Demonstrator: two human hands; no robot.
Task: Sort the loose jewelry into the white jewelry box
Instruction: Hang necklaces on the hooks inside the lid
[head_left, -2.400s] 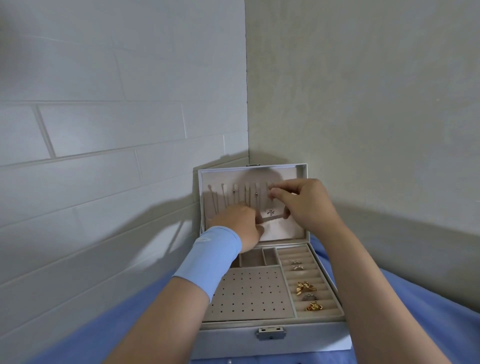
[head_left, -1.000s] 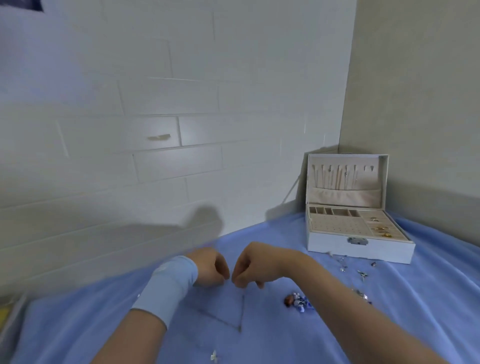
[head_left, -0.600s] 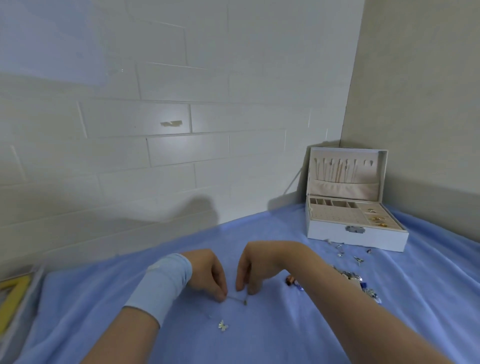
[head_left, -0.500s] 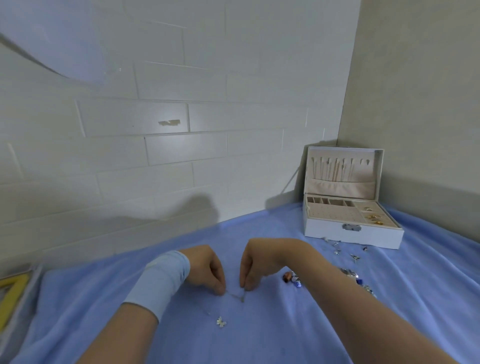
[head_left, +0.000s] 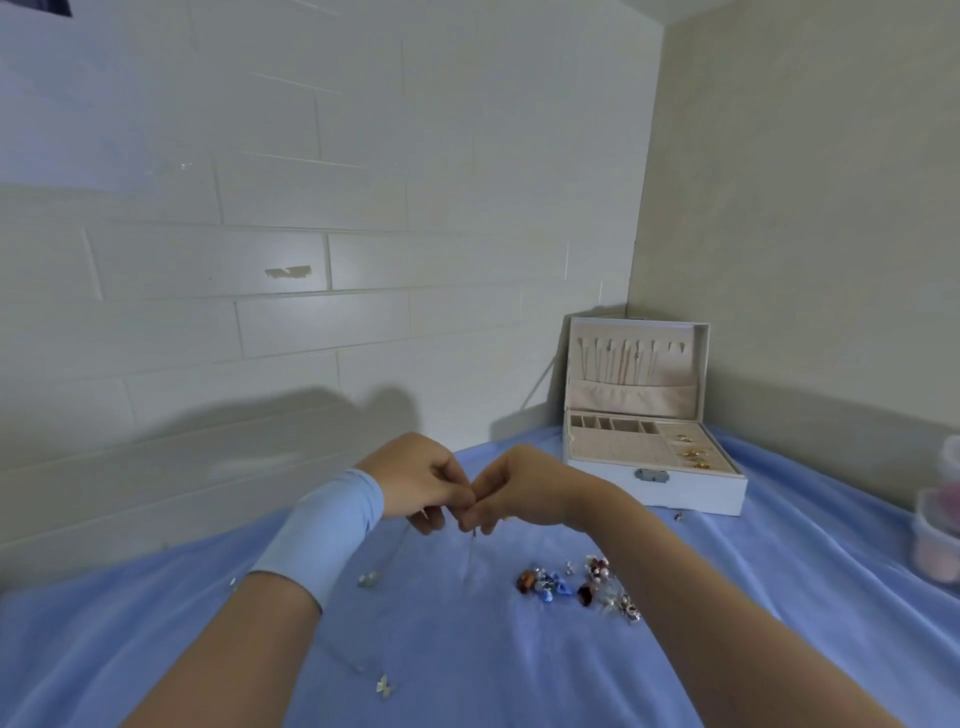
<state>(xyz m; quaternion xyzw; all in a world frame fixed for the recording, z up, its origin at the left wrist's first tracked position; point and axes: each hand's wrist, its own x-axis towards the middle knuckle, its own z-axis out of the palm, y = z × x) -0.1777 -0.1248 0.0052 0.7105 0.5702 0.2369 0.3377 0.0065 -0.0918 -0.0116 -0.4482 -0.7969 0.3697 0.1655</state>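
The white jewelry box (head_left: 652, 486) stands open in the far right corner, with several chains hung in its lid and gold pieces in its right slots. Just above the blue cloth, my left hand (head_left: 421, 483) and my right hand (head_left: 511, 488) meet fingertip to fingertip, each pinching an end of a thin silver necklace (head_left: 470, 543). The chain hangs from both hands down to the cloth. A small butterfly pendant (head_left: 383, 686) lies near the front. A pile of loose jewelry (head_left: 576, 587) lies to the right of my right forearm.
A blue cloth (head_left: 779, 597) covers the surface, which meets a white brick wall on the left and a beige wall on the right. Plastic tubs with pink contents (head_left: 940, 530) stand at the right edge. A small piece (head_left: 678, 516) lies before the box.
Both hands left the box lid and came down to the cloth at the left. They picked up the thin necklace and have now raised it, fingertips drawn together.
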